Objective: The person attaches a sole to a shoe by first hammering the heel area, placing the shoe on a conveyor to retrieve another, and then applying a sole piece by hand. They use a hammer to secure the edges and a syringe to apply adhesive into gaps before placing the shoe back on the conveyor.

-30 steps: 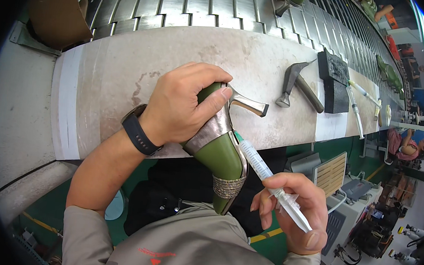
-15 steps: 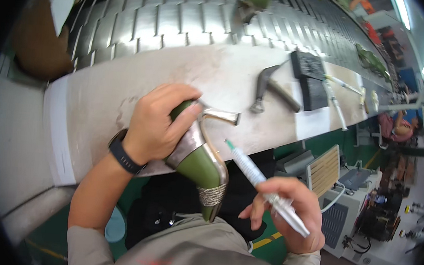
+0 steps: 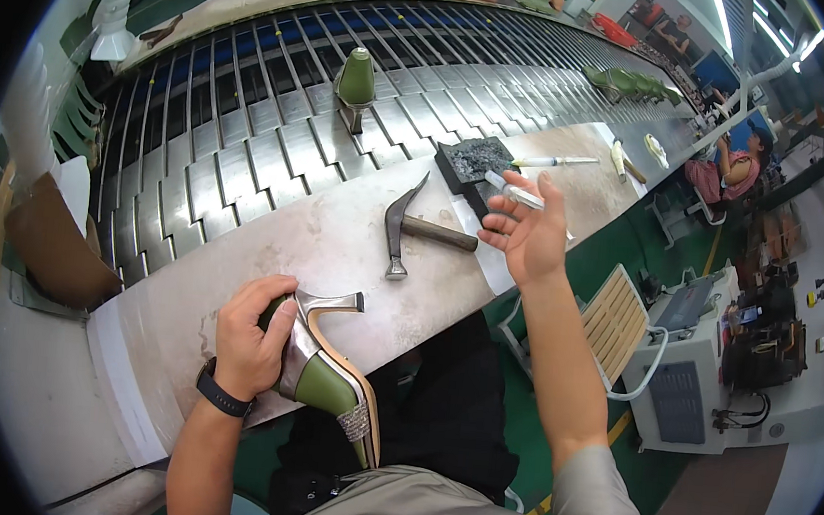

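My left hand (image 3: pixel 256 332) is wrapped round the back of a green high-heeled shoe (image 3: pixel 325 383). The shoe lies tilted, its tan sole edge to the right, its silvery heel sticking out rightward and its toe toward my lap. A glittery band crosses it near the toe. My right hand (image 3: pixel 530 233) is reached out over the bench's right part, palm partly turned up, with a slim white pen (image 3: pixel 523 197) between thumb and fingers. Its fingers are beside a black block (image 3: pixel 478 161). Near that hand a claw hammer (image 3: pixel 438 233) rests on the bench.
Beyond the pale bench (image 3: pixel 240 234) runs a metal slatted conveyor (image 3: pixel 276 140) carrying another green shoe (image 3: pixel 356 84). A second pen (image 3: pixel 560 161) lies by the block. At the right are a slatted wooden chair (image 3: pixel 615 322) and a seated person (image 3: pixel 728 171).
My right hand has moved away from the shoe, up and forward to the black block, with the pen. My left hand keeps its grip on the shoe. The view has shifted, showing more conveyor.
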`<state>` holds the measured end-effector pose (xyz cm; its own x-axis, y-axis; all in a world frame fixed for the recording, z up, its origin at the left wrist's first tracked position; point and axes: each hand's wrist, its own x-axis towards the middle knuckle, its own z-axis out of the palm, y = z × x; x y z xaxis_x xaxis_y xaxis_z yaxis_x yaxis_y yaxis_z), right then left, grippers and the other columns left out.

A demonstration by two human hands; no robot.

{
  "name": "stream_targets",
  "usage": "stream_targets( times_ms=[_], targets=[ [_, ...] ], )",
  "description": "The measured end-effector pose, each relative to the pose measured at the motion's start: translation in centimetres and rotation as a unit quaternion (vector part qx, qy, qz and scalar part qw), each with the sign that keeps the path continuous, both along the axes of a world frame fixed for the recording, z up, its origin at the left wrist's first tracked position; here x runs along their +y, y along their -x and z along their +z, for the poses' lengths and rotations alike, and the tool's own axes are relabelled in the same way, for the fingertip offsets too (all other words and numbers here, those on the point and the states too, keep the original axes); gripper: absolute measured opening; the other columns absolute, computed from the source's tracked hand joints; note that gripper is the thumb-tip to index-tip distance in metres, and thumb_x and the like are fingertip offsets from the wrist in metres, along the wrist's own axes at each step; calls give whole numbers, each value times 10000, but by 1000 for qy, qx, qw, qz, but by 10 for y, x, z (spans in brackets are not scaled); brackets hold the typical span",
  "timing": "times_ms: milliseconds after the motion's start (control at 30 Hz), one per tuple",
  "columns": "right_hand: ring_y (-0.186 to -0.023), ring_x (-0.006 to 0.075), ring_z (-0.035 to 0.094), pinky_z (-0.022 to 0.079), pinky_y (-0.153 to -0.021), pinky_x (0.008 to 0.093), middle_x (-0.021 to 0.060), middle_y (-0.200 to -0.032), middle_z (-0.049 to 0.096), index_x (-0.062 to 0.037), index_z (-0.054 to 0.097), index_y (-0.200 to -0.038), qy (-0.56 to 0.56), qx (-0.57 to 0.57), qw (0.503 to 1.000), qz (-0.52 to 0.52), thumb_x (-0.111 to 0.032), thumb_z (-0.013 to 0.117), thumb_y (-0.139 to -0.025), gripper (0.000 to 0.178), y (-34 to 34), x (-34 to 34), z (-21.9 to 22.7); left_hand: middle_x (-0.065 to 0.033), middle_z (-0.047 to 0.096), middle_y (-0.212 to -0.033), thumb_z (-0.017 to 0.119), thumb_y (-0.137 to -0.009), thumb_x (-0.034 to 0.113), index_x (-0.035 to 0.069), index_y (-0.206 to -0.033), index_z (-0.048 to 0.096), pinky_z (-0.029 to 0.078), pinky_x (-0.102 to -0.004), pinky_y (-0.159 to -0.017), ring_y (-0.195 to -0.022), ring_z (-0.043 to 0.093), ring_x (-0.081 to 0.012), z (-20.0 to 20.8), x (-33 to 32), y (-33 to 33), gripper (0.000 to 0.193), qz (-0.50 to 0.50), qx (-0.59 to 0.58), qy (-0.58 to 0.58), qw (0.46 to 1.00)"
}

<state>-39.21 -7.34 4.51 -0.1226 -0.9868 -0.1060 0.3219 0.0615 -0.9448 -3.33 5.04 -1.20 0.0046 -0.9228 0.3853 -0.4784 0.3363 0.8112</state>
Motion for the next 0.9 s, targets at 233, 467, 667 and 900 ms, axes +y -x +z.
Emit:
stream_targets(
  times_ms=[233,467,667,900],
  targets=[
    [-1118,302,718,586,-937,448,212,-1338,674,-12,447,-1559,-15,-20,997,75,-574,590,-1078,753,-33,59,-50,-206,774,-1145,704,-965,80,-15,-1142,757,572,-424,-959,-1061,738,-377,0,12,-21,207,24,-31,-7,999],
    [-1199,298,685,546,-1052,403,207,-1416,607,62,359,-1605,142,316,902,259,-184,905,-812,994,-126,220,-52,-208,765,-1197,706,-996,104,-33,-1205,738,572,-407,-1006,-1118,741,-337,2,3,-9,252,-16,14,-34,999],
    [-1235,233,645,582,-968,341,179,-1423,571,19,314,-1633,-79,-19,959,272,-33,792,-823,942,-128,210,-56,-157,656,-1429,685,-1027,126,-42,-1479,536,505,-411,-1132,-1320,638,-277,-17,53,-2,504,54,441,-127,887],
    [-1259,275,653,592,-1041,410,220,-1497,552,53,285,-1643,124,62,890,434,-152,870,-886,978,-152,199,-41,-99,677,-1359,731,-1041,193,-25,-1460,559,516,-385,-1088,-1228,666,-213,10,130,22,503,90,590,-93,797]
  ],
)
